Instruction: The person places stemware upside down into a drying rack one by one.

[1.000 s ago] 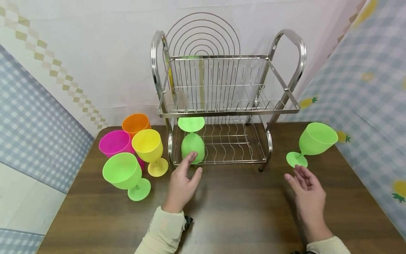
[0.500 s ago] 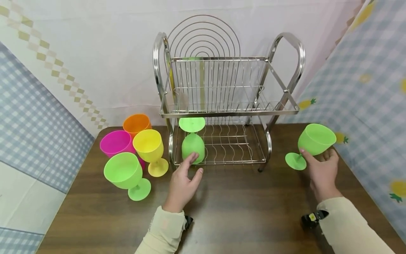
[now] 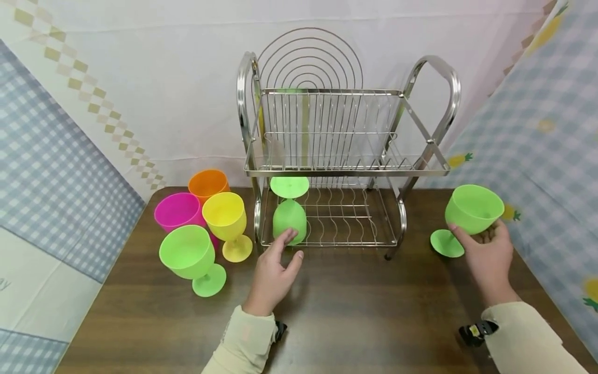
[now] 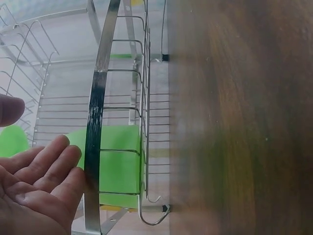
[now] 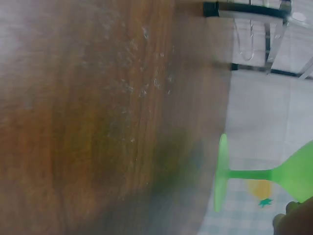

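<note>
In the head view my right hand (image 3: 490,257) grips a green goblet (image 3: 474,208) low on its bowl, thumb on the near side and fingers behind. The goblet is upright at the right of the table; its round foot and stem show in the right wrist view, with fingertips under the bowl. My left hand (image 3: 275,275) is at the rack's lower front left, fingers loosely extended and thumb apart. Its fingertips overlap an upside-down green goblet (image 3: 289,218) on the lower tier. In the left wrist view the fingertips are right at the rack's metal bar (image 4: 95,107).
A two-tier metal dish rack (image 3: 348,173) stands against the back cloth. Left of it stand an orange goblet (image 3: 208,184), a magenta goblet (image 3: 179,212), a yellow goblet (image 3: 225,215) and another green goblet (image 3: 188,252). Checked cloth (image 3: 537,156) borders the wooden table (image 3: 355,311).
My right hand has reached forward and right from in front of the green goblet and taken hold of its bowl. My left hand has stayed at the rack. The head view has shifted slightly.
</note>
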`<action>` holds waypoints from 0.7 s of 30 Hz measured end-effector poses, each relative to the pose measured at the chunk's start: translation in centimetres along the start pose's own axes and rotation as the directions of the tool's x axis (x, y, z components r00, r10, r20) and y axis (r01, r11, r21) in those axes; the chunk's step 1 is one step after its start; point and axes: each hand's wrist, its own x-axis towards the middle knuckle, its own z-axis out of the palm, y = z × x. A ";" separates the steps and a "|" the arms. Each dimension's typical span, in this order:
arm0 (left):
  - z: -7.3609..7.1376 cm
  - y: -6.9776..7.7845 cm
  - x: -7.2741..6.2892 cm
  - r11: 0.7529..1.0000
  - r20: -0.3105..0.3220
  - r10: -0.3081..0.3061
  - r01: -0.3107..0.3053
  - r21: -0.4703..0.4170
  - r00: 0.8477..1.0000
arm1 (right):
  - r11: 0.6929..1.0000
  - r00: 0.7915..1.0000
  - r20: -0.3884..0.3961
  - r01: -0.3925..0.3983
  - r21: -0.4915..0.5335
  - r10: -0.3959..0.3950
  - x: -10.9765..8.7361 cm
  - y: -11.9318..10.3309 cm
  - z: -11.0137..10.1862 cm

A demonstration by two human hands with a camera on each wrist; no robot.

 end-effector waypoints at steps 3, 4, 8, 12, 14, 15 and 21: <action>0.1 -0.1 0.0 1.000 -0.005 0.005 -0.005 0.001 1.000 | 0.987 0.992 0.005 0.123 -0.102 -0.124 -1.4 -0.4 -0.2; 0.1 -0.1 0.0 1.000 -0.006 0.007 -0.007 0.001 1.000 | 0.978 0.986 0.004 0.166 -0.127 -0.166 -2.0 -0.5 -0.2; 0.1 0.0 0.1 1.000 0.002 0.013 -0.013 0.010 1.000 | 0.918 0.942 -0.017 0.322 -0.232 -0.335 -4.4 -1.3 -0.6; 0.2 0.4 0.0 1.000 0.011 0.018 -0.018 0.013 1.000 | 0.822 0.876 0.014 0.458 -0.338 -0.482 -6.6 -2.1 -0.6; 0.3 0.8 -0.2 1.000 0.011 0.021 -0.021 0.010 1.000 | 0.756 0.822 0.070 0.549 -0.356 -0.564 -7.5 -2.4 -0.4; 0.3 1.0 -0.3 1.000 0.011 0.025 -0.025 0.004 1.000 | 0.716 0.789 0.099 0.596 -0.362 -0.607 -7.8 -2.6 -0.2; 1.2 2.4 -0.9 0.996 0.044 0.089 -0.088 -0.031 0.995 | 0.447 0.525 0.250 0.839 -0.310 -0.813 -9.5 -3.1 1.6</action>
